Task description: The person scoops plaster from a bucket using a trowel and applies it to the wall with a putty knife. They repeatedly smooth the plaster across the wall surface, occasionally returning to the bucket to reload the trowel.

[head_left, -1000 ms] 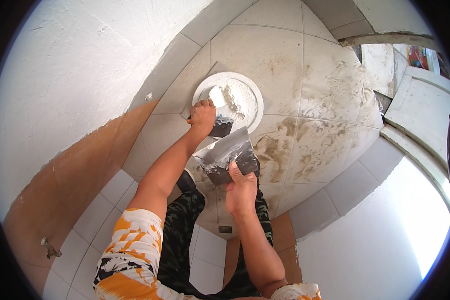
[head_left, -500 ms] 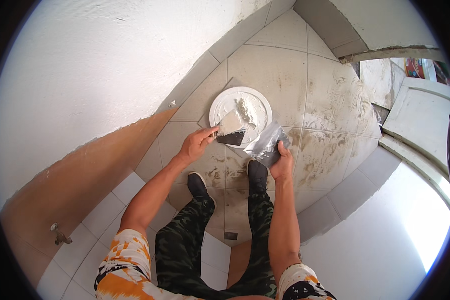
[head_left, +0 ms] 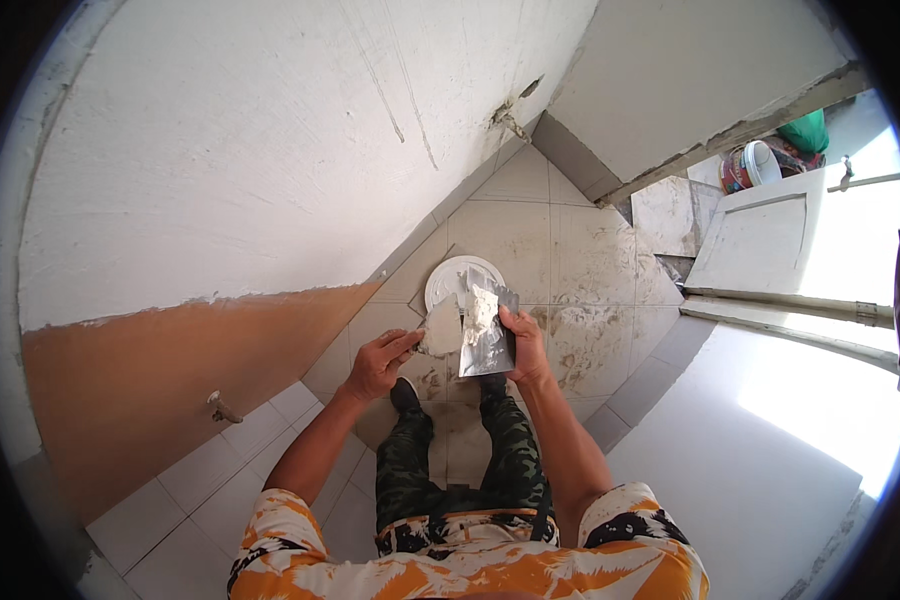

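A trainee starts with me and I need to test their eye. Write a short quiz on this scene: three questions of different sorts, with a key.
1. True or false: the metal plate in the right hand is bare on its upper face.
2. Fill in: the scraper is held in the person's ____ hand.
3. Multiple choice: below the white plaster at left, the wall band is a) green, b) black, c) orange-brown.

Key
1. False: a mound of white paste lies on it.
2. Left: the left hand grips it.
3. c, orange-brown.
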`<control>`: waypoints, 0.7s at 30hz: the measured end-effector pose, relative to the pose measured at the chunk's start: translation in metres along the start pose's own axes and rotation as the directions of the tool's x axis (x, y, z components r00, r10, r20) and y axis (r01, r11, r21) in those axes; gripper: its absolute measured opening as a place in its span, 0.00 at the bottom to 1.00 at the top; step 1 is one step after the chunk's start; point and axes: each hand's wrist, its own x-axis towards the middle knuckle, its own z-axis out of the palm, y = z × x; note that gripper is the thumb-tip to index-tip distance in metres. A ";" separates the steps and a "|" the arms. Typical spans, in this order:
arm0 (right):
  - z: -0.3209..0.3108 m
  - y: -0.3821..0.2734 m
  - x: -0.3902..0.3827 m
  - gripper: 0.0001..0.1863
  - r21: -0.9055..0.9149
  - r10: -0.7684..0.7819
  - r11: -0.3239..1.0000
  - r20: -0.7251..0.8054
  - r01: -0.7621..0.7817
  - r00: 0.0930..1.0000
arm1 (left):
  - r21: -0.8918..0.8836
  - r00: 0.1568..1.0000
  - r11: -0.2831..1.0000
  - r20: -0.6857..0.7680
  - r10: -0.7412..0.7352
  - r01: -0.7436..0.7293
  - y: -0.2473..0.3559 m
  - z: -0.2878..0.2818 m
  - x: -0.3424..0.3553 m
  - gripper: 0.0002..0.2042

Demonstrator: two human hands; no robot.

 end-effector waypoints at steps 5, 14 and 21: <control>0.115 -0.096 -0.108 0.15 -0.084 -0.111 0.987 0.249 0.136 0.962 | -0.580 0.891 0.763 -0.134 -0.433 0.284 0.119 -0.070 -0.050 0.15; 0.234 -0.060 -0.178 0.19 -0.254 0.212 0.964 0.565 -0.076 0.797 | -0.934 0.931 0.358 -0.118 -0.347 0.015 0.293 -0.144 -0.167 0.22; 0.271 0.035 -0.242 0.23 -0.328 0.441 0.897 0.632 -0.295 0.637 | -0.936 0.869 0.336 -0.248 -0.427 -0.102 0.292 -0.154 -0.309 0.22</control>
